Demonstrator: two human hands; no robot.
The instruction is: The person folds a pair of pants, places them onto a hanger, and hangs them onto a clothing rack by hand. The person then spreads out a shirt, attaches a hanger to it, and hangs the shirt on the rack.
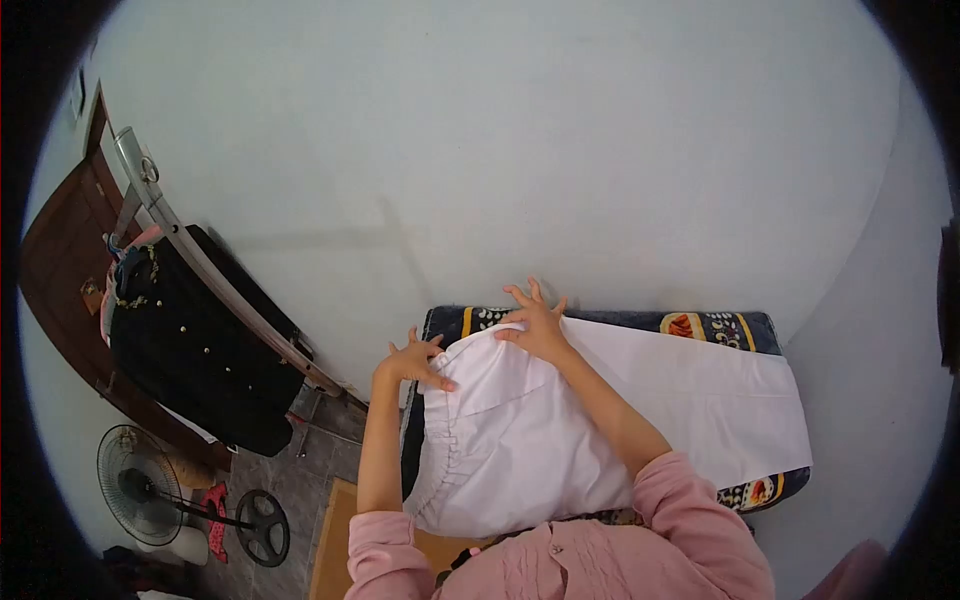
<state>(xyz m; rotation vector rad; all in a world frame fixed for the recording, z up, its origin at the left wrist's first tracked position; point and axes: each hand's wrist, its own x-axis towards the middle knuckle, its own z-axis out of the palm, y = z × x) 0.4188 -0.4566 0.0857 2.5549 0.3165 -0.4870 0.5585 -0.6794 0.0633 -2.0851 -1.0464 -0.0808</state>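
Likely home room: clothes rack (215, 270), standing fan (140, 485), wooden door (70, 250), tiled floor (325, 445).

Pale wall (600, 150), grey tiled floor (312, 470), brown wooden door (75, 250)

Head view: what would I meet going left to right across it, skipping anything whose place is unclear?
Black top → left hand → right hand → dark object at the right edge. I left out the door, fan, white garment and patterned cover, which overlap these in span.
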